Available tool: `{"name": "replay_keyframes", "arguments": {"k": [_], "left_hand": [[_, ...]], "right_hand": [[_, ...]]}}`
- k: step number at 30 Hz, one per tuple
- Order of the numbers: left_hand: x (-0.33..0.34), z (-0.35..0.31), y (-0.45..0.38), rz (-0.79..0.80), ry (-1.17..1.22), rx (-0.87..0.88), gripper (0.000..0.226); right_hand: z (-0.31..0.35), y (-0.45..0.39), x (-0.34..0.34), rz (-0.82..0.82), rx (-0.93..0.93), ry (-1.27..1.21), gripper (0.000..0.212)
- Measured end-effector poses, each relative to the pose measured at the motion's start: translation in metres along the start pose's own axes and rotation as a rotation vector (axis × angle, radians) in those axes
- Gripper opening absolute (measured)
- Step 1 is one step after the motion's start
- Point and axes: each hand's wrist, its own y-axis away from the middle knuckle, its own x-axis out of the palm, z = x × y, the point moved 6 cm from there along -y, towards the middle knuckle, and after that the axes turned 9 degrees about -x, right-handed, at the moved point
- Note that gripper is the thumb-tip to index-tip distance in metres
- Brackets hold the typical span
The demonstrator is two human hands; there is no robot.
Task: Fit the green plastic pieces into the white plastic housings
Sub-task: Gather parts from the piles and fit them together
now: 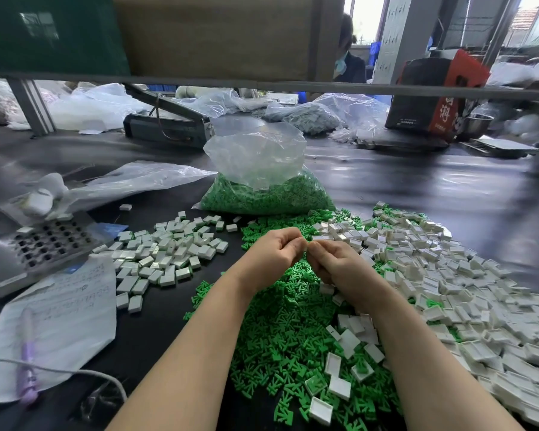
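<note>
Black table (417, 188), cluttered. White plastic housings (467, 293) heaped right, second batch of housings (165, 250) left, green plastic pieces (280, 331) piled centre under forearms, clear bag of green pieces (262, 188) behind. Paper sheet (59, 321), purple pen (27, 356) far left. Left hand (274, 253) and right hand (333, 262) meet above green pile, fingers curled, fingertips pinched together on something small; can't tell what.

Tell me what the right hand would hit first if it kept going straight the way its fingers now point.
The right hand points up-left, fingertips against the left hand, so it would likely meet that hand's fingertips at once. Anything pinched between them is too small to make out.
</note>
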Motion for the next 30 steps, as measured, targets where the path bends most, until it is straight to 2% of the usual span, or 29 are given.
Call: {"name": "replay_keyframes", "arguments": {"k": [8, 20, 30], "left_hand": [[0.0001, 0.0002, -0.0023, -0.046, 0.039, 0.007, 0.034], [0.0008, 0.0031, 0.0006, 0.023, 0.005, -0.017, 0.034], [0.0013, 0.0028, -0.0028, -0.019, 0.016, -0.001, 0.033]], "right_hand": [[-0.0044, -0.0023, -0.0014, -0.063, -0.020, 0.041, 0.033], [-0.0071, 0.0017, 0.0004, 0.016, 0.030, 0.001, 0.039], [-0.0044, 0.0010, 0.0002, -0.023, 0.016, -0.056, 0.037]]}}
